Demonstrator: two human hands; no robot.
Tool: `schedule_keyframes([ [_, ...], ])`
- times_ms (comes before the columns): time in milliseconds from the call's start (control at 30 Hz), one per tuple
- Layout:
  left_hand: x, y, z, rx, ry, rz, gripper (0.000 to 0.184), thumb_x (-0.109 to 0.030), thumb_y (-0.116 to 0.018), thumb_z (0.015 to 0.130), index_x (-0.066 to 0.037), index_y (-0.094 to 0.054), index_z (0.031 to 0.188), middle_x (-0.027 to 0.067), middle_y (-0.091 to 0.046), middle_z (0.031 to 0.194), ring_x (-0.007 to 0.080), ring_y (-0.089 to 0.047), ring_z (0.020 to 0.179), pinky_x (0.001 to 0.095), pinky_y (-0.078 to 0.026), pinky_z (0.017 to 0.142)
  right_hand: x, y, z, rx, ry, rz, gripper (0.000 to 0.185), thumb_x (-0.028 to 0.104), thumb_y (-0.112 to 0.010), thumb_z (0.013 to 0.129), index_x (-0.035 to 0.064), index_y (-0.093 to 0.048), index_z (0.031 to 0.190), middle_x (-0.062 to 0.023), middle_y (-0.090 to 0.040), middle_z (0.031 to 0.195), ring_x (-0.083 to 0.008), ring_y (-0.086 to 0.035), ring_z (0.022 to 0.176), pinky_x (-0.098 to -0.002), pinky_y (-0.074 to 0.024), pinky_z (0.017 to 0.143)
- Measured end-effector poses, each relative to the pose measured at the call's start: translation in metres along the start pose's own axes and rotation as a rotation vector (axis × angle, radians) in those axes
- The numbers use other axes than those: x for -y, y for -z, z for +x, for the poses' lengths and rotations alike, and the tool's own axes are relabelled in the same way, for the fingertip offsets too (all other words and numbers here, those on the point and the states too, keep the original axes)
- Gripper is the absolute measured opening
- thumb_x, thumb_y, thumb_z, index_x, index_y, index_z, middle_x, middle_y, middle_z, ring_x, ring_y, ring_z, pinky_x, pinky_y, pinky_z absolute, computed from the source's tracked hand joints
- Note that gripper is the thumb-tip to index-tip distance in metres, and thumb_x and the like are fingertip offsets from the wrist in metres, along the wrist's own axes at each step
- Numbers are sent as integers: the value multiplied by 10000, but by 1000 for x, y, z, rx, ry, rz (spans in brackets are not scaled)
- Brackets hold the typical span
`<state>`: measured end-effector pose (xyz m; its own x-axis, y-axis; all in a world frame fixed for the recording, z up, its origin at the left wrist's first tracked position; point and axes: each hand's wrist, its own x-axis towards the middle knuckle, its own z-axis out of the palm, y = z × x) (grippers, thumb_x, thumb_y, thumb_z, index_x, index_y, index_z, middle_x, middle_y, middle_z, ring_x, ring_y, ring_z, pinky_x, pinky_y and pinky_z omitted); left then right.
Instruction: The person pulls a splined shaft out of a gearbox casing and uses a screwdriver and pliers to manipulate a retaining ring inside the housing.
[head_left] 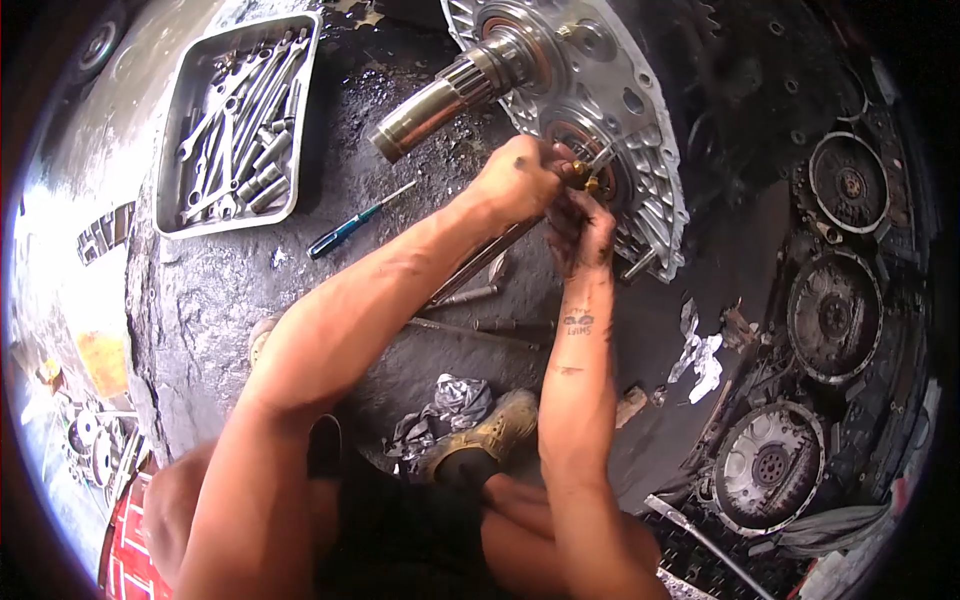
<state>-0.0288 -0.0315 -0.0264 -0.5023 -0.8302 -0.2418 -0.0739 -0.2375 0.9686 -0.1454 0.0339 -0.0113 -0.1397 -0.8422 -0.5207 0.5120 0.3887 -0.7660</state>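
Note:
A metal gear housing (640,110) with a bearing and a long splined shaft (435,100) stands at the top centre. Both hands meet at its lower bearing (582,135). My left hand (520,178) is closed round something too small to name, beside a small brass-coloured piece (592,184). Just below and to the right, my right hand (583,228) has its fingers bent in at the same piece; what they grip is hidden. A thin dark rod (485,258) runs down and left from under my left hand.
A metal tray (165,190) of wrenches and sockets lies at the upper left. Nearer is a blue-green screwdriver (345,230). Below the forearms lie metal bars (470,336) and crumpled foil (460,400). Several round discs (770,468) line the right side.

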Motion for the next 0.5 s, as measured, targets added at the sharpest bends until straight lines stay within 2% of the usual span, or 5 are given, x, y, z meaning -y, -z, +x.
schedule_keyframes([
  [100, 2, 4, 1, -8, -15, 89, 261, -166, -561, 921, 44, -656, 1043, 106, -686, 865, 124, -590, 782, 314, -486, 735, -17, -3, 2, -23, 183, 29, 237, 97, -491, 831, 71, -546, 1060, -4, -483, 663, -80, -370, 424, -188, -267, 353],
  [233, -5, 8, 2, 18, -74, 243, 251, -143, -555, 907, 48, -623, 1055, 178, -681, 878, 187, -635, 844, 347, -493, 776, -21, -9, -1, -135, 157, 46, 100, 101, -472, 858, 71, -507, 947, -6, -463, 649, -72, -384, 439, -210, -276, 367],
  [300, -5, 2, 1, -64, -240, 347, 258, -166, -553, 907, 6, -604, 1093, 214, -675, 862, 327, -673, 848, 396, -510, 753, -16, -15, -3, -199, 213, -77, 98, 91, -475, 856, 68, -511, 944, -2, -464, 652, -68, -378, 440, -207, -279, 371],
  [433, -15, -3, 1, -126, -289, 504, 297, -272, -563, 913, -74, -617, 1128, 225, -657, 867, 408, -636, 840, 447, -521, 723, -10, 18, -1, -393, 323, -463, 118, 53, -488, 827, 73, -533, 934, 10, -470, 662, -56, -367, 441, -201, -290, 380],
  [500, -16, 6, 8, -56, -356, 520, 306, -284, -561, 918, -89, -613, 1149, 224, -659, 889, 392, -641, 868, 446, -524, 739, -1, 44, -14, -372, 268, -396, 193, 38, -496, 788, 78, -577, 959, 18, -487, 682, -50, -375, 453, -192, -284, 386],
])
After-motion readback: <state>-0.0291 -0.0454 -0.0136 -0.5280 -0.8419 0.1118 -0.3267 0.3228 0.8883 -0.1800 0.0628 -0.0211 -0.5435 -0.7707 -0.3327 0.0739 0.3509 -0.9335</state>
